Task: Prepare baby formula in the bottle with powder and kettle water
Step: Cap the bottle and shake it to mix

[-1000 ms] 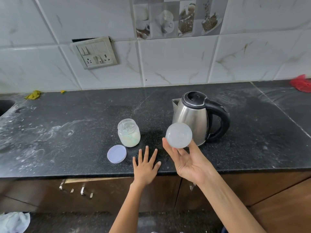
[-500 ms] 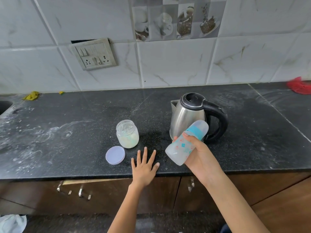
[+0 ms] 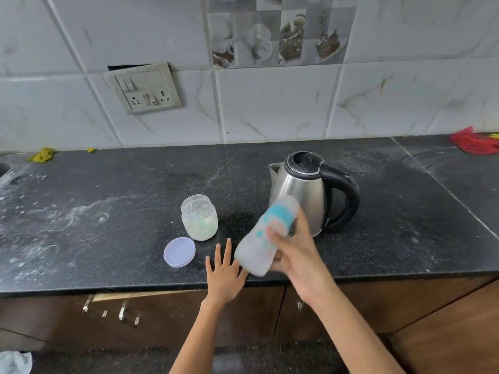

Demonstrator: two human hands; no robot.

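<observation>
Speckled black stone table [image 3: 108,211] is carrying my steel kettle with its black handle [image 3: 299,193]. My right hand [image 3: 295,255] is gripping the blurred, tilted translucent baby bottle with blue markings [image 3: 266,236] before it. My left hand [image 3: 224,273] is resting flat, fingers spread, near the open glass powder jar [image 3: 199,218] and its round lilac lid [image 3: 179,251].

A grey switchboard [image 3: 145,89] hangs on the tiled wall [image 3: 270,103]; a red cloth [image 3: 475,143] lies far right.
</observation>
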